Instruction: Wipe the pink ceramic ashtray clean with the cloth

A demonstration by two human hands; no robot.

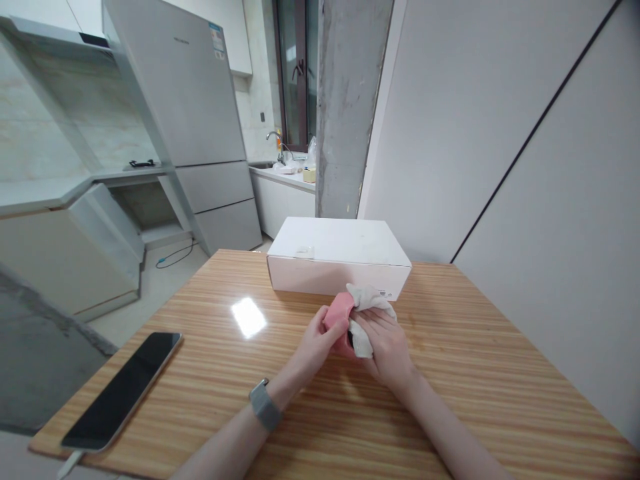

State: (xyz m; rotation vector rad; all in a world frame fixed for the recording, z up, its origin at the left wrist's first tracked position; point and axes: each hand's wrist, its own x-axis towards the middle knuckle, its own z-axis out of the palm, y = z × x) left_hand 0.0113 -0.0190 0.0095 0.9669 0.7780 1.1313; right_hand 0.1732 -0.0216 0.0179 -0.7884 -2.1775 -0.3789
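Note:
My left hand (319,338) is closed on a small pink object (339,311), with the thumb across its near side. What kind of object it is I cannot make out, as fingers and cloth cover much of it; a dark patch shows at its right side. My right hand (384,339) grips a white cloth or tissue (371,300) and presses it against the pink object's right side. Both hands are held together above the wooden table, just in front of a white box (340,270). A grey-banded watch (265,404) is on my left wrist.
The striped wooden table (210,347) bears a phone (125,390) with a white cable at its left edge. Behind stand a grey fridge (200,107), a concrete pillar (345,107) and a sink counter (285,183). A white wall (500,133) borders the table's right side.

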